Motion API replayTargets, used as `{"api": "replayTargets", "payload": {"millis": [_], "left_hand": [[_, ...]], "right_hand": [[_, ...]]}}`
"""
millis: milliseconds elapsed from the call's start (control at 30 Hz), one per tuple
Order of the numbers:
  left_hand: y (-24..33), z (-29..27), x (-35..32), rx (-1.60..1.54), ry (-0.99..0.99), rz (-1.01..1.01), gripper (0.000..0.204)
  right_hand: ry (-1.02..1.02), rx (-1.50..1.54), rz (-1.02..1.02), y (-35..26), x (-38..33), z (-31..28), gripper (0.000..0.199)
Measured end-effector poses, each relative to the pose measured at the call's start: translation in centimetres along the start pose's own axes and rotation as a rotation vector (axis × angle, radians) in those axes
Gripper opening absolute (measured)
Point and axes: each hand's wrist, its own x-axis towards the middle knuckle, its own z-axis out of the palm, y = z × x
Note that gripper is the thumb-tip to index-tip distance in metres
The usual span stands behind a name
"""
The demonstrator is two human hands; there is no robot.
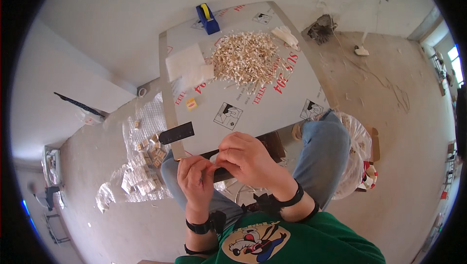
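My left hand (pixel 195 176) and my right hand (pixel 245 157) meet just off the front edge of the table (pixel 272 118). Both have fingers pinched together, with the fingertips almost touching. Something small and pale seems to be between them, but the fingers hide most of it. Farther back on the table lies a big loose heap of cotton swabs (pixel 245 60). Left of the heap is a stack of thin whitish plastic bags (pixel 185 63). A small yellow packet (pixel 191 104) sits nearer to my hands. At the left edge is a flat black strip (pixel 177 133).
A blue tape dispenser (pixel 208 20) stands at the table's far edge, and a crumpled white cloth or glove (pixel 285 36) lies at the far right. On the floor to the left, small packs (pixel 146 167) rest on bubble wrap (pixel 141 123). A clear plastic bag (pixel 348 167) is beside my right knee.
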Motion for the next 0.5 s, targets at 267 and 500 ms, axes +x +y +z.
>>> {"api": "replayTargets", "payload": {"millis": [267,500], "left_hand": [[-0.3,-2.6,0.5,0.040,0.051,0.069,0.027],[-0.4,-2.0,0.4,-0.166,0.087,-0.012,0.023]], "right_hand": [[0.003,-0.011,-0.054,-0.7,1.3,0.2,0.021],[0.050,0.004,0.092,-1.3,0.7,-0.3,0.019]]}}
